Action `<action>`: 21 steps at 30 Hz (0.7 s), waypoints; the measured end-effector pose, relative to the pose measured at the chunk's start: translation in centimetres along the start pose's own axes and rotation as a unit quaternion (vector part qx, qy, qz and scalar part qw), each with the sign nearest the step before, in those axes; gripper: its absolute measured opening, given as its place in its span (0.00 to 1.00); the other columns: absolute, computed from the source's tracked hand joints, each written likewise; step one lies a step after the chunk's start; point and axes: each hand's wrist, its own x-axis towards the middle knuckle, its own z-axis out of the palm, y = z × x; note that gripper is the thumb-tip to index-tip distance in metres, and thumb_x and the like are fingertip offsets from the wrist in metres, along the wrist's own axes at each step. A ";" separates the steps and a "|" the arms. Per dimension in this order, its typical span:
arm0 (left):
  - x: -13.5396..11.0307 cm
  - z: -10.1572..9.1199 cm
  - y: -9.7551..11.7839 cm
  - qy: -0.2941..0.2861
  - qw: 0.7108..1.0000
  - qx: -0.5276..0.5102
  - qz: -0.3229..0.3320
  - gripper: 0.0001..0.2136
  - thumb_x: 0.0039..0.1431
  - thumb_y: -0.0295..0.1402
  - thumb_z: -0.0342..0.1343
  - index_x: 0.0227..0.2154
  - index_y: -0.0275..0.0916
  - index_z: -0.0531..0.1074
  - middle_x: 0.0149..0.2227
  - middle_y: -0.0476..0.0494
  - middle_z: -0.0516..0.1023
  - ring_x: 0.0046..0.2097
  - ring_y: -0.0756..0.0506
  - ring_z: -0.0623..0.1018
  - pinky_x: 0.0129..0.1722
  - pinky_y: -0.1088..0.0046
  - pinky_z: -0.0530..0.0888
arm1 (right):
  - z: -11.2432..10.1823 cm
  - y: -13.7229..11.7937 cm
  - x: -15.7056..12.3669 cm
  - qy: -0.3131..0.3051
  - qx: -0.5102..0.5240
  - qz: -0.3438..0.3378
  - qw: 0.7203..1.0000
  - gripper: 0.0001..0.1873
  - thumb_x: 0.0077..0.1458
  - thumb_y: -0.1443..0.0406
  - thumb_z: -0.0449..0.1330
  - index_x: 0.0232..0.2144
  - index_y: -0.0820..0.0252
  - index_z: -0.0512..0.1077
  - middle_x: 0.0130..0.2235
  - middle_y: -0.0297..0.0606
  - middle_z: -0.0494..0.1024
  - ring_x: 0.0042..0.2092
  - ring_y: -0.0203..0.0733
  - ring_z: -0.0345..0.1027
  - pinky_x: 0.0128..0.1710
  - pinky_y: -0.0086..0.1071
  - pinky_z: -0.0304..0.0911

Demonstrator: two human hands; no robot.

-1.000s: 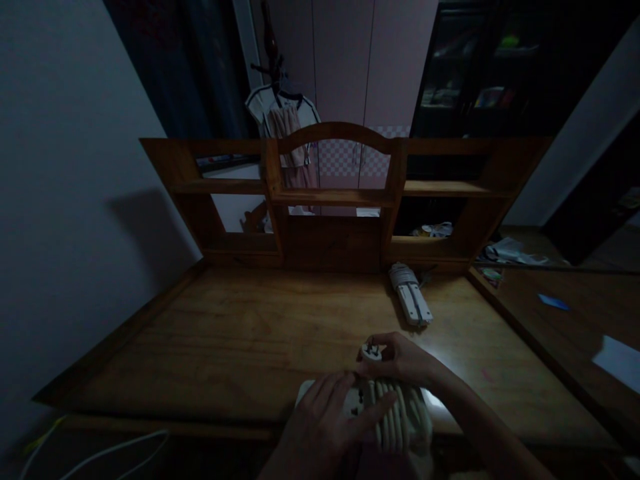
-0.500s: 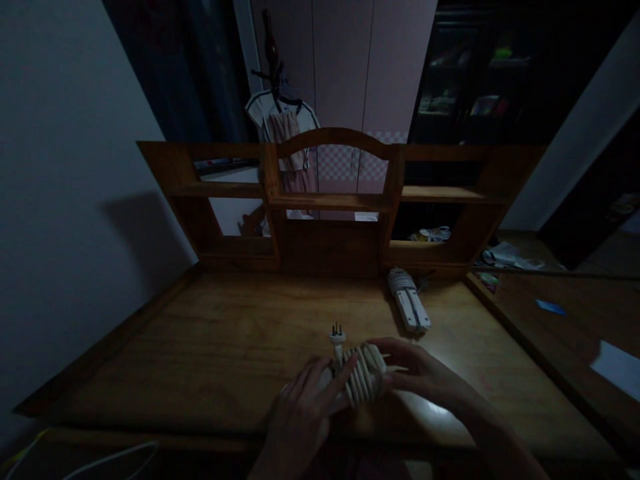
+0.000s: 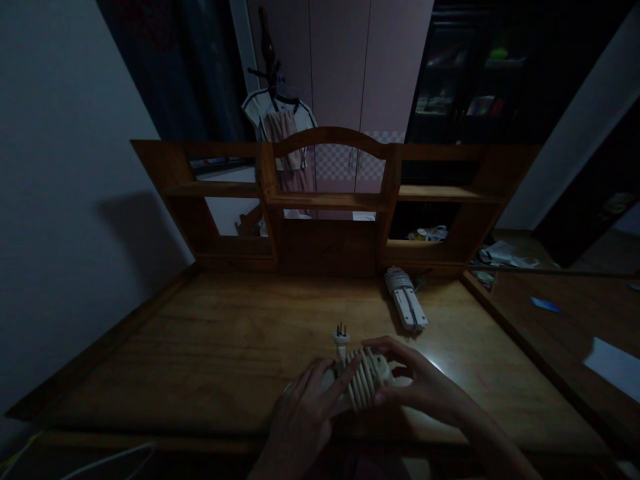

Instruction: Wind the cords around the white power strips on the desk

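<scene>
A white power strip (image 3: 383,367) with its cord (image 3: 363,381) wound round it in several turns is held low over the near part of the desk. The cord's three-pin plug (image 3: 341,337) sticks up beyond the coils, prongs pointing away from me. My left hand (image 3: 307,403) grips the strip's left part, its fingers lying against the coils. At the right end, my right hand (image 3: 410,380) curls round the strip, fingertips at the far edge and thumb at the near edge. Behind it on the desk lies a second power strip (image 3: 407,303), its cord wrapped round the far end.
A wooden shelf unit (image 3: 327,201) rises along the back of the wooden desk (image 3: 225,340). To the right, a lower wooden surface carries a white paper (image 3: 613,367) and a blue card (image 3: 545,305). A white cable (image 3: 107,459) hangs at the lower left.
The loose loop of cord at the strip's right end now lies closer against the coils, and the right end shows more. My right fingers have shifted slightly; my left hand keeps its grip.
</scene>
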 end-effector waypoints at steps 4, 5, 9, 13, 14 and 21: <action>0.1 0.1 0.0 0.007 1.000 -0.029 -0.007 0.47 0.41 0.12 0.43 0.63 0.58 0.46 0.56 0.45 0.65 0.54 0.44 0.69 0.49 0.65 0.72 | 0.1 -0.3 -0.1 0.022 -0.030 -0.008 0.999 0.33 0.42 0.59 0.70 0.52 0.48 0.67 0.51 0.38 0.71 0.53 0.50 0.63 0.50 0.42 0.64; 0.1 0.1 0.1 0.008 0.999 -0.040 -0.016 0.47 0.41 0.12 0.43 0.63 0.59 0.47 0.56 0.45 0.65 0.54 0.44 0.69 0.49 0.65 0.72 | 0.2 -0.3 -0.1 0.028 -0.036 -0.014 0.999 0.33 0.42 0.59 0.70 0.52 0.47 0.67 0.51 0.38 0.71 0.52 0.50 0.64 0.50 0.42 0.64; 0.6 0.0 0.7 0.026 0.987 -0.142 -0.074 0.44 0.43 0.12 0.44 0.62 0.59 0.50 0.56 0.46 0.66 0.53 0.43 0.71 0.49 0.66 0.71 | 0.7 0.2 0.2 0.071 -0.026 -0.062 0.995 0.28 0.49 0.58 0.65 0.54 0.47 0.66 0.52 0.38 0.69 0.52 0.48 0.64 0.48 0.40 0.66; 1.6 -1.7 1.5 0.075 0.886 -0.415 -0.195 0.38 0.48 0.25 0.60 0.62 0.46 0.54 0.55 0.40 0.70 0.51 0.40 0.73 0.47 0.68 0.72 | 1.3 0.7 0.5 0.199 0.013 -0.151 0.968 0.22 0.61 0.57 0.54 0.57 0.47 0.62 0.56 0.39 0.65 0.54 0.45 0.63 0.51 0.40 0.64; 1.8 -2.3 1.6 0.073 0.840 -0.487 -0.230 0.37 0.47 0.30 0.63 0.61 0.42 0.57 0.52 0.38 0.72 0.49 0.39 0.74 0.45 0.68 0.73 | 1.3 0.9 0.5 0.225 0.018 -0.157 0.961 0.21 0.62 0.57 0.51 0.57 0.47 0.61 0.57 0.40 0.65 0.53 0.45 0.63 0.51 0.40 0.64; 1.9 -4.0 2.2 -0.022 0.591 -0.752 -0.290 0.25 0.45 0.38 0.65 0.46 0.32 0.70 0.30 0.38 0.79 0.27 0.44 0.77 0.28 0.70 0.74 | 1.5 1.8 0.1 0.241 -0.028 -0.105 0.964 0.22 0.62 0.56 0.52 0.57 0.47 0.60 0.59 0.38 0.63 0.57 0.46 0.61 0.55 0.42 0.60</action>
